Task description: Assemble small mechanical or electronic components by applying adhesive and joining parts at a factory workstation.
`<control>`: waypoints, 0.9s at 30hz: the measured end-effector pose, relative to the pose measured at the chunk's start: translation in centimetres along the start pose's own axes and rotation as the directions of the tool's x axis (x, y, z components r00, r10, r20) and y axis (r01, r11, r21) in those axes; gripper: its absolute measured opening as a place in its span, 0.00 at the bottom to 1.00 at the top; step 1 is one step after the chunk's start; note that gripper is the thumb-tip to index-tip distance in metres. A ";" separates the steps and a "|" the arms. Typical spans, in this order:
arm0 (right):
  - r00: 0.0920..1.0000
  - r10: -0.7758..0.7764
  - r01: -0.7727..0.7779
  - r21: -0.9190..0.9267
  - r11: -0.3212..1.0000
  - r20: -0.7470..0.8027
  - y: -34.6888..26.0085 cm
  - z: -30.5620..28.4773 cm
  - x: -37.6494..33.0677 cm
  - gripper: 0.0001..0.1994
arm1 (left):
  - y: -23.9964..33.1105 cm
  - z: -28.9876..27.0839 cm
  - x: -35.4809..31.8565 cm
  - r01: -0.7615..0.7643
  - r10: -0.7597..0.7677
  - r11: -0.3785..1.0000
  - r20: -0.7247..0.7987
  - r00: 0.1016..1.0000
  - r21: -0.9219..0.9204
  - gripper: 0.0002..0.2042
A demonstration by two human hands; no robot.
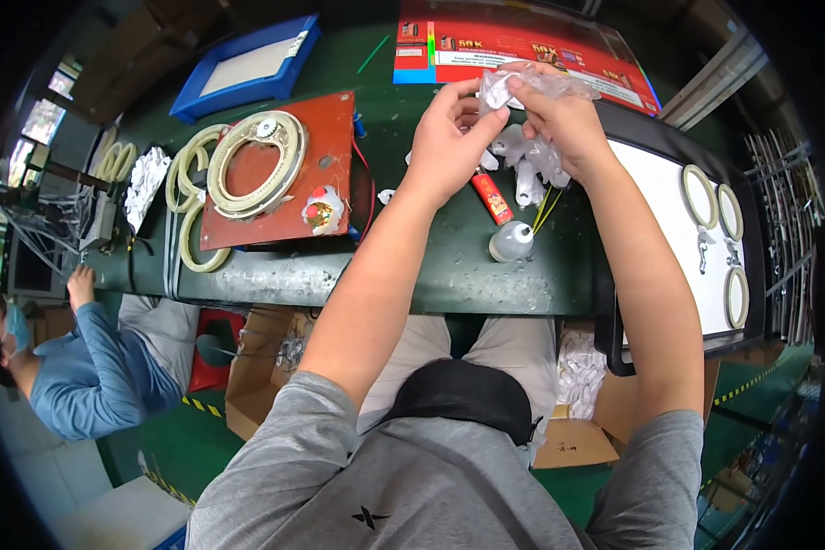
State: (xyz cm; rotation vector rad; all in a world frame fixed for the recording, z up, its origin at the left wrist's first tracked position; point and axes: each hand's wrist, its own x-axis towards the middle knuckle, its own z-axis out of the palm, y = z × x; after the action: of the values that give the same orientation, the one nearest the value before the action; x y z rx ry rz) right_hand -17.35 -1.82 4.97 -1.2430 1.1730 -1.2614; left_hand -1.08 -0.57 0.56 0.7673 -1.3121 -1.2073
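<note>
At the far side of the green workbench point(486, 295), both my hands are on a thin see-through plastic bag point(573, 87) with something white in it. My left hand point(451, 137) has its fingers curled at the bag's left side. Pinching the bag from the right is my right hand point(559, 119). Below them lies a heap of crumpled whitish plastic pieces point(530, 165), whose kind I cannot make out. Nearer to me are a red lighter point(492, 197), a translucent squeeze bottle point(511, 241) and thin yellow sticks point(547, 209).
A red-brown fixture box point(293, 206) carries a cream ring point(225, 188). Behind it sits a blue tray point(185, 105). On my right is a black-rimmed white tray point(660, 211) with several rings. A red printed sheet point(550, 41) lies beyond my hands. A co-worker point(101, 367) sits at left.
</note>
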 end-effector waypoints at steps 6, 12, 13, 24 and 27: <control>0.998 0.027 -0.025 -0.045 0.999 0.056 0.2 -0.1 -0.1 0.15 | 1.0 -0.7 0.3 0.159 -0.173 0.952 -0.031 0.984 -0.262 0.19; 0.997 -0.066 0.072 -0.192 0.979 0.038 0.1 0.5 -0.7 0.18 | 0.6 -1.7 0.7 0.116 -0.179 0.812 -0.055 0.982 -0.571 0.13; 0.996 -0.058 0.070 -0.185 0.980 0.072 0.0 0.5 -0.8 0.18 | 0.4 -1.5 0.7 0.117 -0.194 0.828 -0.084 0.977 -0.548 0.14; 0.999 0.035 -0.039 -0.132 0.991 -0.028 0.4 0.0 0.2 0.15 | -0.2 -0.8 0.6 0.036 -0.058 0.983 -0.119 0.991 -0.180 0.18; 0.999 0.052 -0.053 0.115 0.992 0.012 0.6 -1.0 0.8 0.12 | -0.7 -1.0 0.6 0.060 -0.062 0.998 -0.115 0.991 -0.024 0.16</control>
State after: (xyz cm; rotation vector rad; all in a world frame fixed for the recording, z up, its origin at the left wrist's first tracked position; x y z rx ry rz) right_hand -18.33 -2.67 4.37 -1.1252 1.1043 -1.2653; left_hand -0.30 -1.48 -0.09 0.8557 -1.1868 -1.2048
